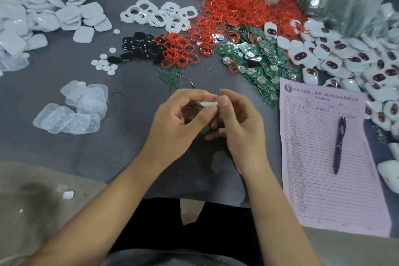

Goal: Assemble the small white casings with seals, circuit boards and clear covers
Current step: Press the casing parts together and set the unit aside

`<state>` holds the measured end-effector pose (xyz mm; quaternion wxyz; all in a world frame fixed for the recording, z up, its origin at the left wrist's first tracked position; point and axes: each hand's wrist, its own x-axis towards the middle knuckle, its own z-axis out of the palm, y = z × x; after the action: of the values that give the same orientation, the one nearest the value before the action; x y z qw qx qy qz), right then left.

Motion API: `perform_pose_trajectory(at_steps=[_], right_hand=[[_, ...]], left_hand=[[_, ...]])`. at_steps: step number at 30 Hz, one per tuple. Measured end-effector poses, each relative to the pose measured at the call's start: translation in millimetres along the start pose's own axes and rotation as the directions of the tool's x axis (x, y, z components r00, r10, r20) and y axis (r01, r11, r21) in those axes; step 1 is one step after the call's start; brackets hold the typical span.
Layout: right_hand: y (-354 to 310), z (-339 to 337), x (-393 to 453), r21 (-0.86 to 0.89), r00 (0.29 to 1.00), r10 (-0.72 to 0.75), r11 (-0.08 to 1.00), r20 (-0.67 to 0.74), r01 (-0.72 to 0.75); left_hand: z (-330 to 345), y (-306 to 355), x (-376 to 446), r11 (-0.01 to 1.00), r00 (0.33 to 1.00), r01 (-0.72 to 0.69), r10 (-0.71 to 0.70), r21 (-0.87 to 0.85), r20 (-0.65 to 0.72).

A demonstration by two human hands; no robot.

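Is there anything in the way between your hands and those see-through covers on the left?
Nothing visible. Both hands, left hand and right hand, pinch a small white piece above the grey mat. The clear covers lie to the left, and only bare mat shows between them and the left hand.

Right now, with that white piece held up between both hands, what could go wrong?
1. The white piece is only pinched at its edges by the left hand and right hand; a slipped grip could drop it into the lap gap below.
2. The red seals spill into the green circuit boards, so a reach there may snag extras.
3. The pen lies loose on the pink form near the right forearm and could get knocked.
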<state>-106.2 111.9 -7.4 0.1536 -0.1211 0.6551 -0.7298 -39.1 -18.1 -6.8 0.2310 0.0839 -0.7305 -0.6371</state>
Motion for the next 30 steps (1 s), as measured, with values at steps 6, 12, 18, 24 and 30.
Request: perform_pose_trajectory(at_steps=[6,12,18,24,30], right_hand=[[-0.4,-6.3,-1.7,0.022,0.998,-0.045,0.999,0.05,0.044],[3.0,-7.0,1.6,0.099,1.0,-0.005,0.995,-0.003,0.005],[4.3,-9.7,1.1,0.121,0.999,0.037,0.992,0.04,-0.042],[0.2,-8.1,-0.3,0.115,0.996,0.02,0.993,0.084,-0.03],[2.2,-7.7,0.7,0.077,0.998,0.012,0.997,0.061,-0.016]], left_hand=[[-1.1,-2.1,1.2,0.997,0.996,0.079,-0.078,0.006,-0.036],[-0.4,-2.1,0.9,0.991,0.995,0.091,-0.094,0.096,0.019],[3.9,-0.9,-2.5,0.99,0.985,0.139,-0.141,0.027,0.099],[2.9,2.4,-2.6,0.988,0.987,0.153,-0.153,0.004,0.042],[2.7,4.4,-3.5,0.983,0.984,0.176,-0.175,-0.042,0.043]])
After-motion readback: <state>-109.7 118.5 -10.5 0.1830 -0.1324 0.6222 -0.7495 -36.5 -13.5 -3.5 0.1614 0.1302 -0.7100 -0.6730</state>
